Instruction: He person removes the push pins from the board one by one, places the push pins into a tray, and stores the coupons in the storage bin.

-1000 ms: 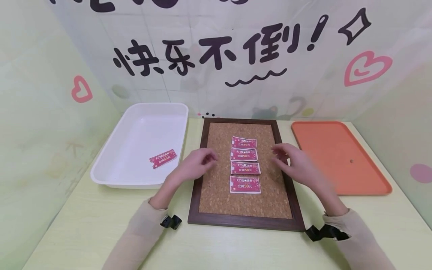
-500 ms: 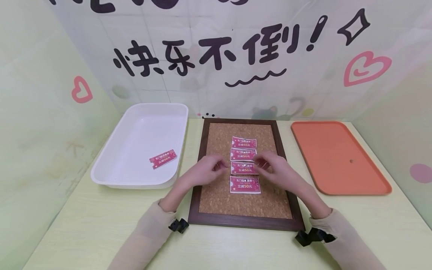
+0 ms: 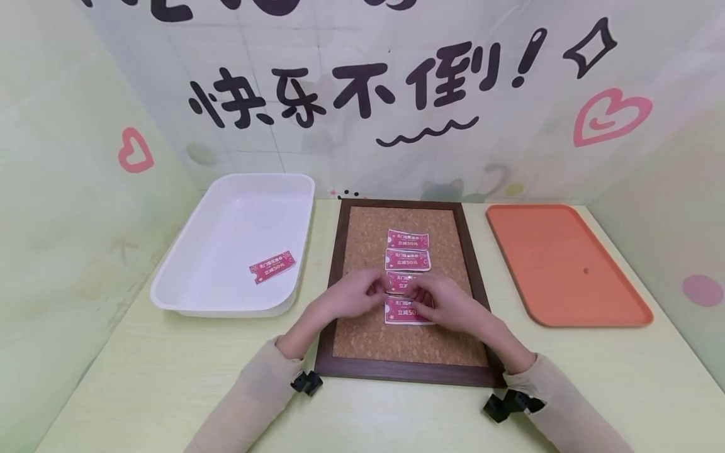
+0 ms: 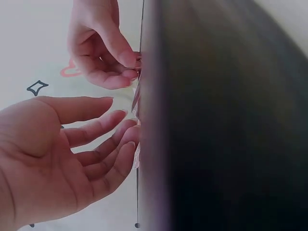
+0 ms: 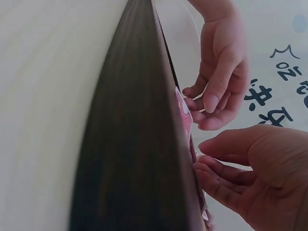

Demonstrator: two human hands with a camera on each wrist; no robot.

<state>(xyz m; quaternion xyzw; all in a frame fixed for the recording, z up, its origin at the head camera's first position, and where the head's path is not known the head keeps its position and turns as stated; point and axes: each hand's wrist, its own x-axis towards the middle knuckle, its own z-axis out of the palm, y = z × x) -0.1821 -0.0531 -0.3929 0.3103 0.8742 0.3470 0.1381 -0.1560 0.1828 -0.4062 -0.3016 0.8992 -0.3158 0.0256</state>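
Note:
Several pink coupons sit in a column on a framed corkboard (image 3: 362,340), with a small light pin on each. My left hand (image 3: 351,294) is at the left edge of the lower coupons; its fingers are loosely bent with thumb apart, as the left wrist view shows of this left hand (image 4: 53,154). Over the right part of the bottom coupon (image 3: 396,313) is my right hand (image 3: 453,306), partly covering the coupon above (image 3: 394,284). In the right wrist view, the thumb and fingers of this right hand (image 5: 274,178) are close around a pin; whether they pinch it is unclear.
A white tub (image 3: 232,306) at left holds one loose pink coupon (image 3: 272,267). An orange tray (image 3: 572,270) lies right of the board. A printed wall sheet (image 3: 340,151) stands behind. The pale table (image 3: 385,415) extends in front.
Both hands have moved inward over the corkboard, from its two sides to the lower coupons. The right hand also came down toward the bottom coupon. The coupons look unmoved.

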